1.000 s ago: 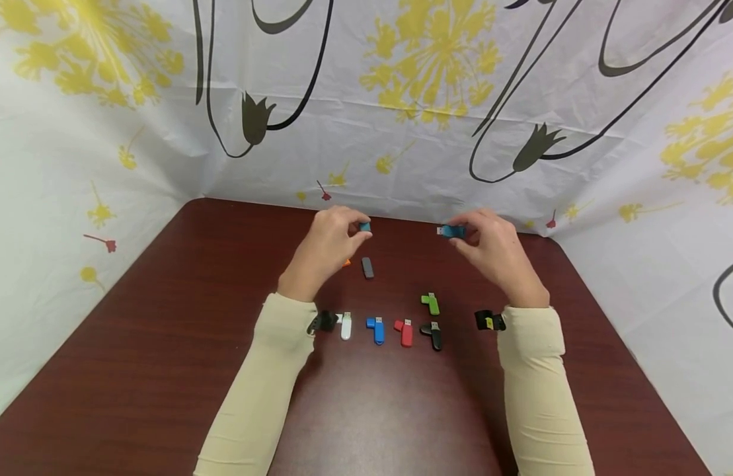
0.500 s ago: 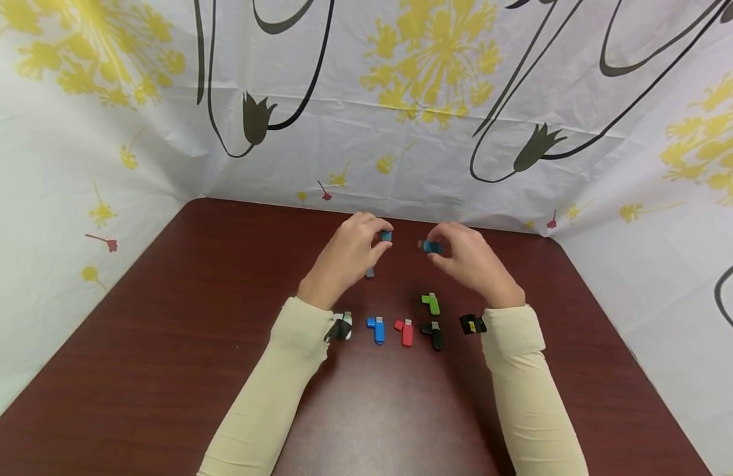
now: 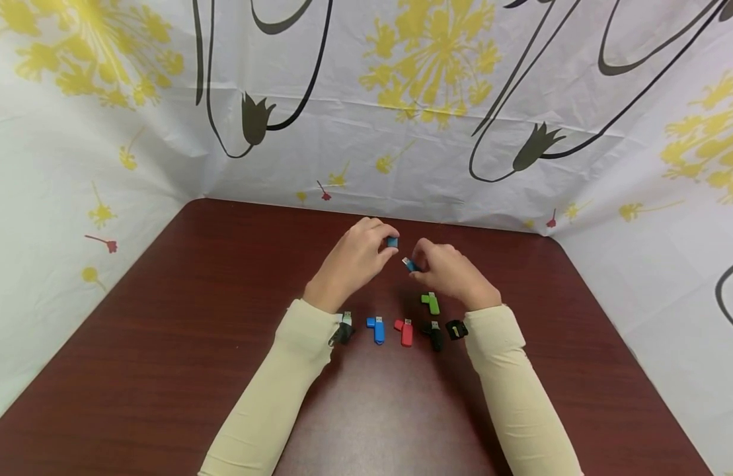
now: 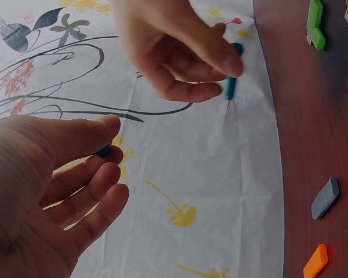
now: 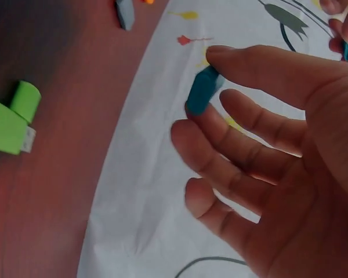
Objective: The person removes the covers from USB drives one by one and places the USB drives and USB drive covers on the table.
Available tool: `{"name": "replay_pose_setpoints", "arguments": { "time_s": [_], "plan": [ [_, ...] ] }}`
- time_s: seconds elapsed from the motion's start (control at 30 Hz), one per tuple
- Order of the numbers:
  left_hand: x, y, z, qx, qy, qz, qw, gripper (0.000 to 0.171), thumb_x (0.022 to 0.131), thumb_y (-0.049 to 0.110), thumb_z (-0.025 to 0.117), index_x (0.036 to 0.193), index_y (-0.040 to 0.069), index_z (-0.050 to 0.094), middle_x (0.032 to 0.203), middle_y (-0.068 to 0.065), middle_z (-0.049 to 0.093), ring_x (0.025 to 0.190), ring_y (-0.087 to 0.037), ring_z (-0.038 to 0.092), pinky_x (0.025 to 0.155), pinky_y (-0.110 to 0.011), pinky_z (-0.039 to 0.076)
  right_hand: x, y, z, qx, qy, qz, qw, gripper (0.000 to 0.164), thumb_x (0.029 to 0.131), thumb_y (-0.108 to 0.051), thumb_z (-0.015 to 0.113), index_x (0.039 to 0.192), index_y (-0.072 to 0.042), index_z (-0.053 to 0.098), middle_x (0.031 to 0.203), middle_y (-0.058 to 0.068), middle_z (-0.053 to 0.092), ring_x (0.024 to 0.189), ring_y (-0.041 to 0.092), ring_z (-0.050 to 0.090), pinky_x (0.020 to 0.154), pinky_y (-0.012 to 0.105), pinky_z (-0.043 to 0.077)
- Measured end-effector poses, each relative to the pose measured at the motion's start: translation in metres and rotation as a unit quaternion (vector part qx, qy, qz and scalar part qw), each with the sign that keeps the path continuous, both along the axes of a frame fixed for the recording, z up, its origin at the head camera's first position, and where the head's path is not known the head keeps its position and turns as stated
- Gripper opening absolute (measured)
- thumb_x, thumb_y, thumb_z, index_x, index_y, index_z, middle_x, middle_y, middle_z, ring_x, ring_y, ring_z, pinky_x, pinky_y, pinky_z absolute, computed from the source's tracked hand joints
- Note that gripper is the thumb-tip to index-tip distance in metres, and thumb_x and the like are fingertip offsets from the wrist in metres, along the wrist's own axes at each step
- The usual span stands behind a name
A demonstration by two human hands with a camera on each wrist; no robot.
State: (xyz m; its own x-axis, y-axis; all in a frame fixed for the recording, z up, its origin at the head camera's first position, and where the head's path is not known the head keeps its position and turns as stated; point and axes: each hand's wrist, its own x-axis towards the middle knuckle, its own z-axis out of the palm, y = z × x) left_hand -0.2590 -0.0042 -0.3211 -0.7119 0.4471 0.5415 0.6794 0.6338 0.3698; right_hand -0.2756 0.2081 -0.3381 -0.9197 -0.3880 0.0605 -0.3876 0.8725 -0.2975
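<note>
Between the thumb and index finger of my left hand [image 3: 355, 261] is a small teal cap [image 3: 392, 242]. My right hand [image 3: 452, 272] pinches a teal USB stick [image 3: 410, 265], its bare metal plug pointing up and left toward the cap. Both hands are above the far part of the table, with a short gap between stick and cap. In the left wrist view the stick [image 4: 231, 81] has its plug downward, and the cap [image 4: 104, 151] is mostly covered by fingertips. The right wrist view shows the stick's body [image 5: 203, 91] at the thumb tip.
Nearest the right hand lies a green USB stick [image 3: 433, 303]. A row before it holds blue [image 3: 379, 330], red [image 3: 406, 333] and black [image 3: 436, 337] sticks, caps off, and a partly covered white one [image 3: 347, 317]. Grey [image 4: 326, 198] and orange [image 4: 316, 261] pieces lie farther back.
Both hands have come closer together, the left moving right and the right moving left and nearer. The stick has tilted so its plug points more upward. The left arm now hides the grey piece.
</note>
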Motion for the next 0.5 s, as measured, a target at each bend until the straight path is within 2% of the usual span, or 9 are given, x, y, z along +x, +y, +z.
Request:
{"name": "replay_pose_setpoints", "arguments": {
  "time_s": [0.23,0.5],
  "plan": [
    [0.000,-0.001,-0.001,-0.006,-0.012,0.003,0.9999,0.024,0.090,0.021,0.068,0.111,0.010,0.070,0.108,-0.004,0.069,0.099,-0.015,0.054,0.084,-0.029,0.057,-0.002,-0.008,-0.014,0.050,-0.070,0.014,0.996,0.015,0.087,-0.021,0.069,0.091,-0.009,0.060,0.074,0.006,0.064,0.056,0.014,0.055,0.052,0.030,0.047],
    [-0.002,-0.002,0.000,-0.004,-0.016,0.005,0.9999,0.025,0.090,0.024,0.068,0.112,0.011,0.071,0.108,-0.004,0.069,0.096,-0.014,0.054,0.083,-0.029,0.057,-0.004,-0.015,-0.029,0.087,-0.115,0.013,0.989,0.015,0.088,-0.022,0.065,0.092,-0.008,0.064,0.076,0.006,0.062,0.057,0.015,0.056,0.055,0.031,0.047]
  ]
}}
